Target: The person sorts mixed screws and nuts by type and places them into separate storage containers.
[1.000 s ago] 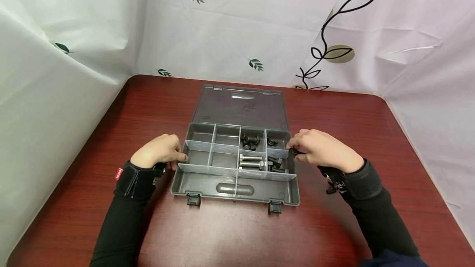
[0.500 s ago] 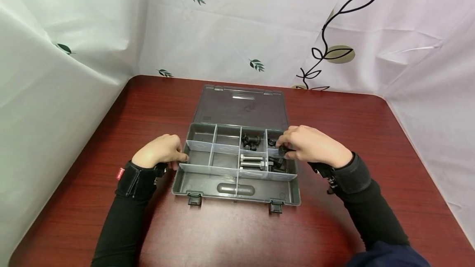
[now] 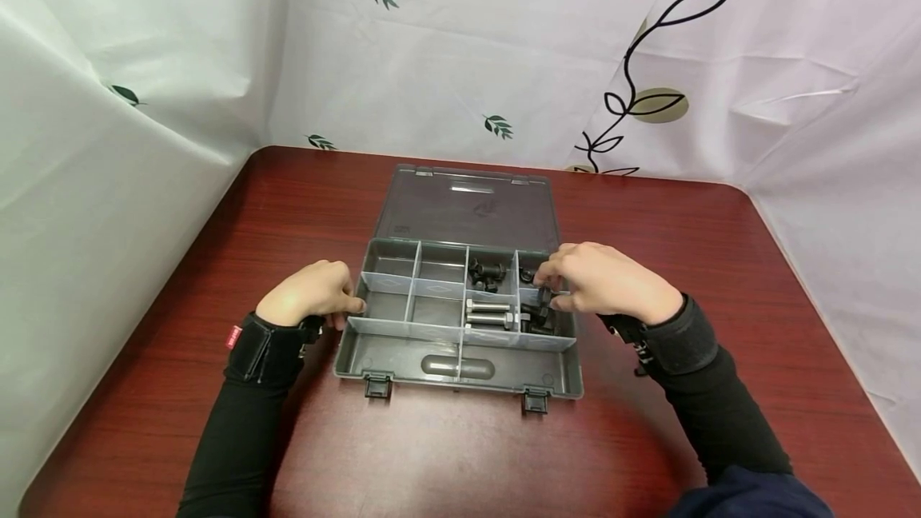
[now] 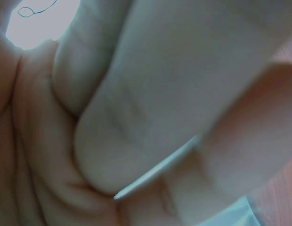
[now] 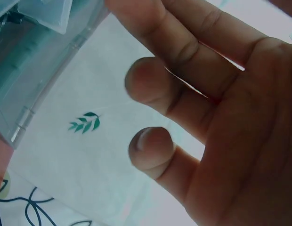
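Observation:
A grey compartment box (image 3: 403, 350) stands with its lid raised back in the head view. My left hand (image 3: 309, 294) grips its left wall, thumb at the inner side; in the left wrist view its fingers (image 4: 150, 94) are curled. Over the right-hand compartments is my right hand (image 3: 608, 282), thumb and index finger spread apart. A black bolt (image 3: 544, 296) shows just below these fingertips, above other black bolts (image 3: 532, 320) in the middle-row right compartment. In the right wrist view the fingers (image 5: 150, 148) are loosely bent, and the thumb is out of sight.
Silver bolts (image 3: 489, 312) lie in the neighbouring compartment, with black bolts (image 3: 488, 272) behind them. Small black pieces (image 3: 527, 274) sit in the back right compartment. The smoky lid (image 3: 468, 206) lies towards the back; two latches (image 3: 535, 400) stick out in front.
My right hand has moved left from the box's right edge with a black bolt, then parted its fingers, and the bolt has dropped lower. My left hand has stayed put.

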Tool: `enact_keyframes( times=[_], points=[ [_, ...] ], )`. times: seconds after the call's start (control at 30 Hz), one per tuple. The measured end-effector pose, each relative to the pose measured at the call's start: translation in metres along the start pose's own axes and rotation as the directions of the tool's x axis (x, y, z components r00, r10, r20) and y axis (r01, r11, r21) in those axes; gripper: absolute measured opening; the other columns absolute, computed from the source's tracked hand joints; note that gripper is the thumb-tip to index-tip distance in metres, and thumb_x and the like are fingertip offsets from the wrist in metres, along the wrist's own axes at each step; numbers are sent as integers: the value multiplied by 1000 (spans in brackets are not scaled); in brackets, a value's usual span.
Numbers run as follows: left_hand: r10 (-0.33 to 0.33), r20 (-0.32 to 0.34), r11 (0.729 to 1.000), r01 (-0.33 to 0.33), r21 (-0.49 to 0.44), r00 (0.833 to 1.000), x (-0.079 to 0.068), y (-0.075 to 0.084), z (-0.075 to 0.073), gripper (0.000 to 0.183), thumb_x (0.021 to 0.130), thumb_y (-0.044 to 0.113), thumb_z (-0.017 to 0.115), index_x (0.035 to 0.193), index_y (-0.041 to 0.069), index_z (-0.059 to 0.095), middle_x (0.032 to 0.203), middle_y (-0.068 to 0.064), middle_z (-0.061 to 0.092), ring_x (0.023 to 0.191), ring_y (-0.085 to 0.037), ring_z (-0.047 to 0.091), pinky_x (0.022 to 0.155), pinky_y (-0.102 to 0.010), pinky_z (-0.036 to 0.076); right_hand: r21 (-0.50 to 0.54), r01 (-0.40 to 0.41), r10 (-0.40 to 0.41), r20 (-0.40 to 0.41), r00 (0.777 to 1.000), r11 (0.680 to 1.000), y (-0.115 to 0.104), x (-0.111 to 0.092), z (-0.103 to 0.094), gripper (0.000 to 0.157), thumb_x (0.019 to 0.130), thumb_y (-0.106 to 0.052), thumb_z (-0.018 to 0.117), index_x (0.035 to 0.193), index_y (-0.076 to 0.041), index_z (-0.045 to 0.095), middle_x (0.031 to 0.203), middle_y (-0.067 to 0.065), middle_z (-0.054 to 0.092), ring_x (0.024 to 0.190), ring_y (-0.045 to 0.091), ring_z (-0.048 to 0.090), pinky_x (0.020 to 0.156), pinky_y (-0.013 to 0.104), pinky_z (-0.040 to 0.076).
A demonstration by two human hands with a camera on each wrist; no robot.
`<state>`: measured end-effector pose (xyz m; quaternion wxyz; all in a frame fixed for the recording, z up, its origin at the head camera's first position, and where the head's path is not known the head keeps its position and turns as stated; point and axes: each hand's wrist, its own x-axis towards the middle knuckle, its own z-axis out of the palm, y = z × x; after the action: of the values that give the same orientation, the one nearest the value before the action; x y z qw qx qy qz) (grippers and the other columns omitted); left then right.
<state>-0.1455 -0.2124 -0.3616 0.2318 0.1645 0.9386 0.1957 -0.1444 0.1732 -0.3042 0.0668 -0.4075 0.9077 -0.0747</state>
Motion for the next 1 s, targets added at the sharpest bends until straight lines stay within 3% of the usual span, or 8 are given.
enact_keyframes(
  times=[0.17, 0.53, 0.7, 1.0],
  points=[
    [-3, 5, 1000, 3, -2, 1000, 0, 0, 0, 25, 84, 24, 62, 61, 14, 63, 51, 4, 58, 49, -12, 58, 55, -30, 45, 0, -23, 23, -28, 999, 1000, 0, -6, -7, 39, 71, -21, 75, 109, -21, 65, 86, -10, 54, 79, 10, 49, 66, 32, 42],
    [-6, 11, 1000, 6, -10, 1000, 0, 0, -1, 25, 85, 24, 62, 62, 14, 64, 52, 3, 59, 49, -13, 58, 56, -30, 46, -10, -38, 38, -36, 999, 999, 4, -13, -6, 47, 72, -21, 74, 118, -20, 62, 99, -8, 60, 94, 16, 52, 74, 35, 43],
    [-4, 11, 1000, 4, -22, 1000, 0, 1, -2, 24, 85, 24, 62, 63, 13, 64, 53, 3, 59, 49, -14, 58, 56, -30, 46, 6, -110, 111, -33, 993, 994, 12, -25, -6, 50, 72, -21, 74, 120, -19, 61, 113, -1, 61, 98, 18, 52, 75, 36, 44],
    [-2, 12, 999, 3, -45, 1000, -2, 1, 0, 23, 84, 23, 63, 63, 13, 65, 53, 3, 59, 50, -15, 59, 54, -30, 47, 60, -237, 237, 6, 971, 970, 29, -58, 2, 50, 74, -22, 74, 122, -16, 60, 109, 2, 61, 102, 23, 53, 77, 40, 44]
  ],
)
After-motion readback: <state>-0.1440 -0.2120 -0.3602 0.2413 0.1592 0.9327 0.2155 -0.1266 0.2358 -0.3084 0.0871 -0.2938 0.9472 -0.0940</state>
